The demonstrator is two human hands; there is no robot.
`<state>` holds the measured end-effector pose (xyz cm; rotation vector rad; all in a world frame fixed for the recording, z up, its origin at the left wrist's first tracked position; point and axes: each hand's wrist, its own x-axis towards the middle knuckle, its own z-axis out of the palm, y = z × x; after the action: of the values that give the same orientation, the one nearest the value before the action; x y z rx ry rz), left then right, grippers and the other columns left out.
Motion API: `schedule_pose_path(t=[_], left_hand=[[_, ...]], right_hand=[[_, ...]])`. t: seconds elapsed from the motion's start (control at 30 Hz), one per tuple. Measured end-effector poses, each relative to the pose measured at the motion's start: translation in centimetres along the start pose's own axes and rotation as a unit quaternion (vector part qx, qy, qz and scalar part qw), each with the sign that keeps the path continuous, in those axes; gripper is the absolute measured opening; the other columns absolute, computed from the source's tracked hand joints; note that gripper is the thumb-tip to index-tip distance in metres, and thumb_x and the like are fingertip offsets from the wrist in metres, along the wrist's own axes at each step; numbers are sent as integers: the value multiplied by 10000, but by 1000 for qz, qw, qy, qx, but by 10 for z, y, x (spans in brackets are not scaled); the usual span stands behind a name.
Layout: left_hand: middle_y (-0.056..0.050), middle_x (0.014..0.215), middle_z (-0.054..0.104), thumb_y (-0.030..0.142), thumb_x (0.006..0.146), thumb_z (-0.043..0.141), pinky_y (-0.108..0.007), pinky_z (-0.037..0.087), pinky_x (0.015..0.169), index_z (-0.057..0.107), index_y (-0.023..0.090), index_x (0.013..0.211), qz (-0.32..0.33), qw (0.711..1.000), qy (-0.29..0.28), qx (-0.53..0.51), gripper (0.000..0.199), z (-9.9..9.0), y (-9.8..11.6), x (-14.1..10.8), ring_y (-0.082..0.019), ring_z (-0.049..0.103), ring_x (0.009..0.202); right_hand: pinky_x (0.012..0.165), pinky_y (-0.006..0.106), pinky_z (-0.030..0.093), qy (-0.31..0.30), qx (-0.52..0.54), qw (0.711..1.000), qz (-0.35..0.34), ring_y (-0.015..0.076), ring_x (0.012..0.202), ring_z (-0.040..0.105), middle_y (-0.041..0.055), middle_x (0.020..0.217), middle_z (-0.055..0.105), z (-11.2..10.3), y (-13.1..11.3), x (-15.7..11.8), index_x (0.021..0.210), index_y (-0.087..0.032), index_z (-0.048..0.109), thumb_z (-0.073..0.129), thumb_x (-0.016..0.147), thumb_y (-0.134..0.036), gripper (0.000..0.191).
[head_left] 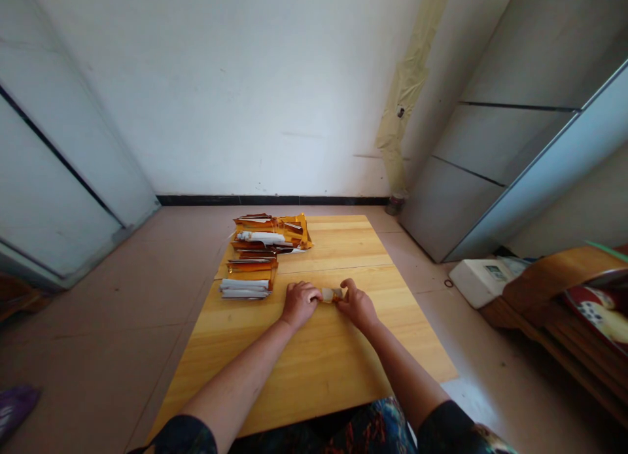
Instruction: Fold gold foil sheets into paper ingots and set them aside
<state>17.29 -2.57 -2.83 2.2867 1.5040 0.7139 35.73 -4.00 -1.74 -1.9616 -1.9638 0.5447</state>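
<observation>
Both my hands rest on a pale wooden tabletop (314,369). Between them lies a small rolled gold-and-white foil packet (331,295). My left hand (300,303) grips its left end, and the fingers of my right hand (358,305) pinch its right end. Most of the packet shows, with its ends hidden by my fingers. To the left and farther away lies a loose heap of orange-gold foil packets (260,244). At its near end sits a small stack of white-backed packets (244,288), a short way from my left hand.
The board stands on a beige tiled floor against a white wall with a dark skirting strip. A grey metal cabinet (456,199) and a white device (483,280) on wooden furniture stand to the right. A purple slipper (17,408) lies at lower left.
</observation>
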Motion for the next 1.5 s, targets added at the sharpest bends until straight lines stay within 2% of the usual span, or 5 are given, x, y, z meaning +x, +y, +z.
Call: schedule_pose_path(t=[0.23, 0.7, 0.97, 1.27, 1.5], left_hand=[[8, 784, 686, 101, 741, 569, -342, 323, 812, 694, 257, 710, 8, 1000, 9, 5, 203, 1, -1, -1, -175, 563, 859], [-8, 827, 705, 106, 722, 587, -308, 375, 757, 678, 219, 796, -17, 1000, 10, -6, 163, 2, -2, 0, -177, 597, 833], [1, 857, 709, 110, 741, 576, -323, 356, 773, 689, 238, 812, 16, 1000, 2, 9, 185, 1, -1, -2, -181, 580, 866], [8, 818, 704, 92, 735, 563, -335, 352, 794, 689, 248, 770, 11, 1000, -6, 6, 203, -2, 3, -3, -180, 573, 862], [11, 804, 700, 66, 721, 549, -325, 351, 786, 687, 247, 756, 18, 1000, -6, 5, 230, -4, 4, -3, -177, 568, 853]], right_hand=[[562, 186, 330, 59, -30, 993, -100, 106, 693, 590, -18, 861, 639, 4, 1, -15, 919, -264, 611, 493, 831, -231, 150], [593, 183, 362, 13, -30, 997, -67, 117, 729, 587, 8, 805, 629, 2, 6, -3, 799, -243, 692, 531, 829, -271, 167], [593, 158, 386, 98, 25, 989, -107, 78, 720, 579, -2, 984, 600, 10, 6, -16, 780, -245, 684, 529, 828, -238, 162], [682, 172, 411, 109, -35, 978, -174, 113, 808, 586, 34, 892, 644, 13, 6, -19, 823, -213, 660, 461, 861, -161, 210], [625, 191, 353, 92, -144, 954, -247, 121, 701, 551, 37, 795, 642, 15, 10, -19, 865, -198, 624, 422, 902, -146, 211]])
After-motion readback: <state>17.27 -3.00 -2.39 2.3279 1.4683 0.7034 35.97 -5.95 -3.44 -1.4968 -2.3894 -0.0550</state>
